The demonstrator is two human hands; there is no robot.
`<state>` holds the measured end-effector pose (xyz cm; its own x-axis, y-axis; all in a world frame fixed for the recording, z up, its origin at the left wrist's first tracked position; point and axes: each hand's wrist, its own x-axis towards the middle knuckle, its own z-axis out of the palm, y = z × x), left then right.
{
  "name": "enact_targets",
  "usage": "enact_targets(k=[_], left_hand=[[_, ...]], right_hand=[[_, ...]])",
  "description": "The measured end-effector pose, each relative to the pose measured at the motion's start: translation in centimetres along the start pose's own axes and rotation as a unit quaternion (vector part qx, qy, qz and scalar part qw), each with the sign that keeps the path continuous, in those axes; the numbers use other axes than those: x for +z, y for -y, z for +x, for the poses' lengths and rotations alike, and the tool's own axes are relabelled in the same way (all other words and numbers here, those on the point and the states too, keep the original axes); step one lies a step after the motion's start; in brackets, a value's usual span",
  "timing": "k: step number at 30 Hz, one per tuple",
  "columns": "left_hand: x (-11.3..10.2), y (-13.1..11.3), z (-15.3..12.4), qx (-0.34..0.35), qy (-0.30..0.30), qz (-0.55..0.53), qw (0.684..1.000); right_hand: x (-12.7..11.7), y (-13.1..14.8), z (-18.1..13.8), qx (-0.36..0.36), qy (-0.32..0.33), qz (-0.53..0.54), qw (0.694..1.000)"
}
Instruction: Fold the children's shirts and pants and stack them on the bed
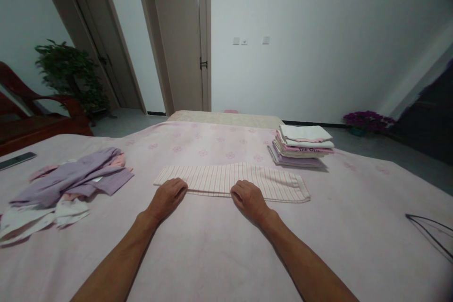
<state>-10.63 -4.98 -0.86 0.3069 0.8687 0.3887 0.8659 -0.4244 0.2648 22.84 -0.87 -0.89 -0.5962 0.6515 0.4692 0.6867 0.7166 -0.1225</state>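
In the head view, the striped cloth [212,178] lies in a long folded strip across the middle of the pink bedspread [198,255], its near edge toward the person. The left hand [169,194] is at that edge near the strip's left end, fingers curled together and pinching the fabric; how its thumb sits is hard to tell. The right hand [250,199] pinches the same edge right of the middle, fingers bunched against the thumb. Well apart on the left lies a loose heap of clothes [76,177], purple, pink and white, with a phone [17,161] near it. Beyond the strip's right end stands a neat stack of folded clothes [302,146], a white piece on top. A thin black cord [426,231] lies at far right.
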Motion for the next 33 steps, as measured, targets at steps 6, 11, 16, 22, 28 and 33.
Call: enact_targets(k=[6,11,16,22,28,33], left_hand=[[-0.3,-0.3,-0.1,-0.004,0.003,-0.026,1.0],[-0.5,-0.5,-0.1,-0.002,0.003,-0.018,1.0],[-0.5,-0.6,-0.1,-0.012,0.008,-0.019,1.0],[-0.7,-0.5,-0.2,-0.011,0.003,-0.001,1.0],[0.0,-2.4,0.5,0.048,-0.013,-0.018,0.999],[2.6,-7.5,3.3,0.126,0.024,-0.071,0.989]], right_hand=[[-0.3,0.0,-0.2,-0.013,-0.023,0.04,0.999],[-0.3,0.0,-0.3,-0.037,-0.006,0.023,0.999],[-0.7,0.6,-0.2,-0.039,0.02,0.019,0.999],[-2.2,-1.2,-0.8,0.014,-0.003,0.117,0.993],[-5.6,-8.2,-4.7,0.152,-0.043,0.11,0.981],[-7.6,-10.0,-7.9,0.169,0.0,0.058,0.984]])
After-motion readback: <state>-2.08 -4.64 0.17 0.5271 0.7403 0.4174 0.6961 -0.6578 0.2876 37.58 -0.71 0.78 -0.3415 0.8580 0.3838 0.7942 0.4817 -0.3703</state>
